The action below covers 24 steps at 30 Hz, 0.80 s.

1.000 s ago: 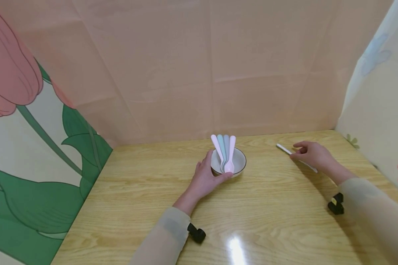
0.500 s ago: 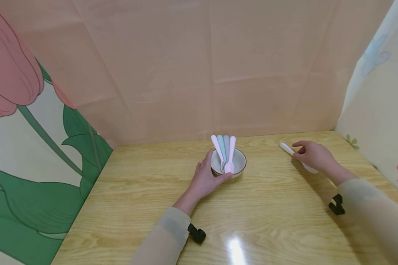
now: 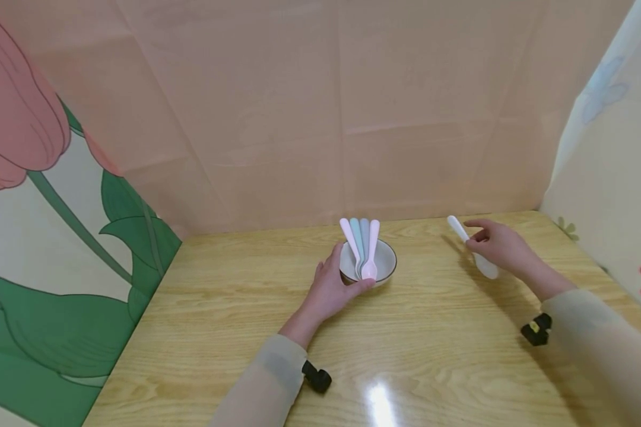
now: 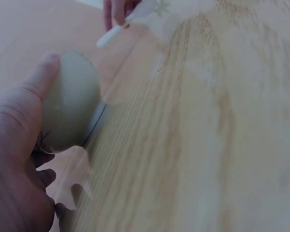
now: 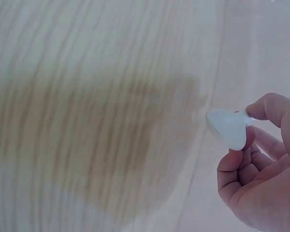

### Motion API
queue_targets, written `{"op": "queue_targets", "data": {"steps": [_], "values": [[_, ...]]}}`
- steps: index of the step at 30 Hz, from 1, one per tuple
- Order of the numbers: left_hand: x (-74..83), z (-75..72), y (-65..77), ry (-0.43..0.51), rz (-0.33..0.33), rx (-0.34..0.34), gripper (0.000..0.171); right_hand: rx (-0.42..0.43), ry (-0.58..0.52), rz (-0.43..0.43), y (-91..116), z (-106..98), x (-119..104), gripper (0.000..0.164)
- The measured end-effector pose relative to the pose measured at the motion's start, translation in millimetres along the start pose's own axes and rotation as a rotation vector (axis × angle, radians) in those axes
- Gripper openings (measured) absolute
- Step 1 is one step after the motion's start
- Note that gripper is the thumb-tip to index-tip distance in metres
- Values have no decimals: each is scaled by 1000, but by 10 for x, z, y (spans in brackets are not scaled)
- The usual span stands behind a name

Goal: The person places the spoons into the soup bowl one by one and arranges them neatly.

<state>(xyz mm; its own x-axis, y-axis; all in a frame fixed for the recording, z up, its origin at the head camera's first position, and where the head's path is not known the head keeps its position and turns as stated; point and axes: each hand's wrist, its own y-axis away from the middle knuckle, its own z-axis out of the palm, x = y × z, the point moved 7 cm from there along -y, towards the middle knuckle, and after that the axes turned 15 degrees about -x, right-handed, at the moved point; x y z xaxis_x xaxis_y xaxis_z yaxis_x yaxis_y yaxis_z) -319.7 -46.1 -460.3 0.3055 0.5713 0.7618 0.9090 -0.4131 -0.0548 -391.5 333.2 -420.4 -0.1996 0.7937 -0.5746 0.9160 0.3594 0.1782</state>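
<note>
A small white bowl (image 3: 386, 261) with a dark rim stands on the wooden table, and several pastel spoons (image 3: 364, 243) lean in it, handles pointing up and back. My left hand (image 3: 328, 290) grips the bowl from its left front, thumb along the near rim. In the left wrist view the bowl's pale outer wall (image 4: 72, 101) shows against the thumb. Over to the right, my right hand (image 3: 504, 248) pinches a white spoon (image 3: 457, 228) by its handle, with the spoon's head hanging toward the lower right. The right wrist view shows the spoon's head (image 5: 228, 128) beside the fingers.
The wooden table (image 3: 235, 332) meets a pink-beige sheet (image 3: 267, 148) behind the bowl. A floral panel (image 3: 75, 237) borders the left side, and a pale printed sheet (image 3: 609, 178) the right. Wrist cameras (image 3: 317, 376) sit on both sleeves.
My right hand has turned the white spoon and raised it from the table, its handle end now higher. The left hand and bowl stay in place.
</note>
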Motion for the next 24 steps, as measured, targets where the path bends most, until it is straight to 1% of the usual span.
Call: {"op": "queue_targets", "data": {"steps": [3, 8, 12, 18, 24], "values": [[-13, -2, 4, 2, -10, 1, 108, 5, -32, -11, -3, 15, -90, 62], [-19, -2, 17, 1, -29, 3, 109, 36, -92, -51, -11, 43, -261, 64], [1, -6, 21, 0, -22, 2, 108, 62, -146, -83, -23, 75, -371, 67], [13, -11, 25, 0, -9, 7, 104, 97, -207, -122, -44, 125, -473, 68], [11, -15, 28, 6, -8, 7, 103, 103, -253, -138, -47, 179, -611, 70]]}}
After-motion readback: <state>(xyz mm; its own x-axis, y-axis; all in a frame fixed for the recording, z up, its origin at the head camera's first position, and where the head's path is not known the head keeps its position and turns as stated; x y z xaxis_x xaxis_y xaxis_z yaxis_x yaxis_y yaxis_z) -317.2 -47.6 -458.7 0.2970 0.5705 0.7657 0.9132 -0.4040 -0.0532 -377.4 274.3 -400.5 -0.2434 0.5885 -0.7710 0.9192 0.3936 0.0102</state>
